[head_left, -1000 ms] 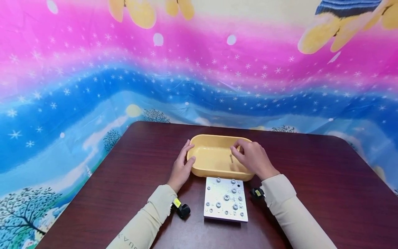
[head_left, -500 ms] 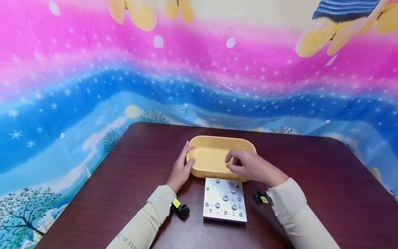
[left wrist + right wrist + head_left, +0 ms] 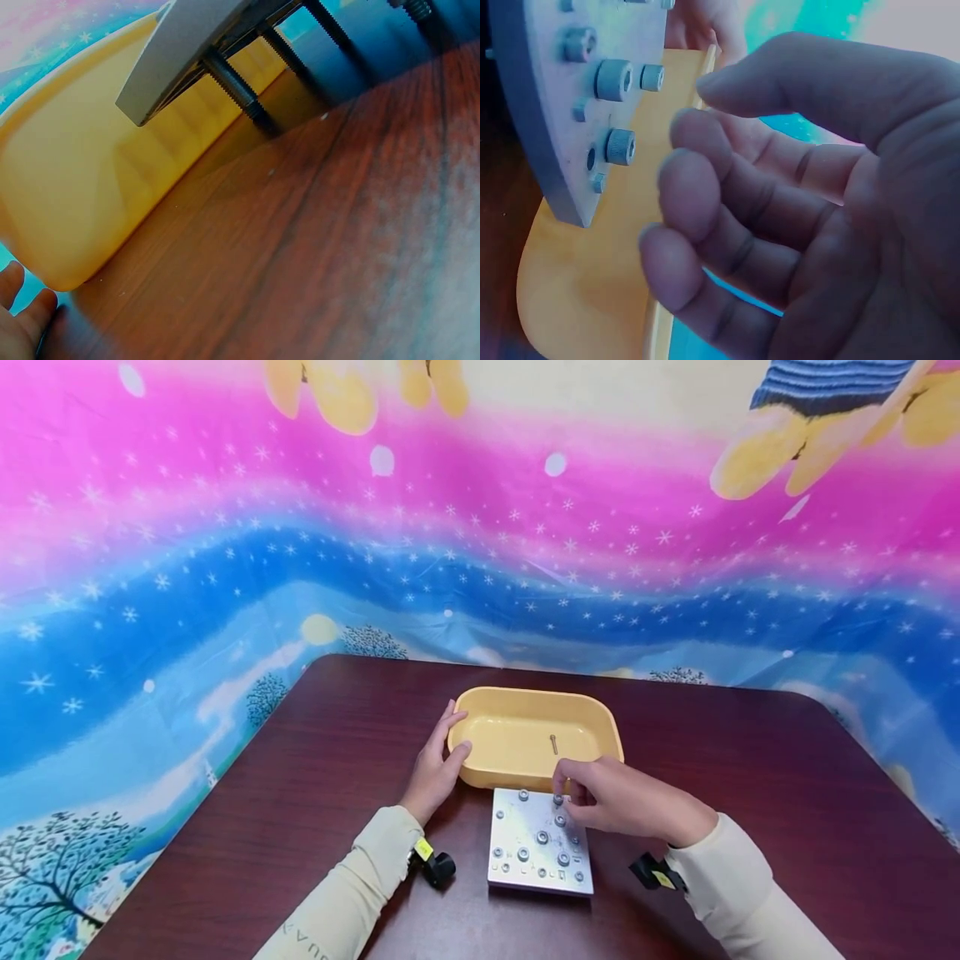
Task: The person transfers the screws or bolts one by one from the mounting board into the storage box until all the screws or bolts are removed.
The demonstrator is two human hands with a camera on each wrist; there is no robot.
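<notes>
Spread left hand [image 3: 437, 770] against yellow tray [image 3: 510, 777]

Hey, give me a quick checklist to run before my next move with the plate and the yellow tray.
1. Left hand on the yellow tray: ok, it touches the tray's left end.
2. Loose screw inside the tray: ok, it lies on the tray's floor.
3. Right hand free: ok, as far as shown; nothing is visible in it.
4. Metal plate lying flush on the table: not ok, threaded shanks stick out beneath it.
5. Right hand touching a bolt: cannot tell, contact isn't clear.
6. Bolts fully tightened: cannot tell from these pictures.
</notes>
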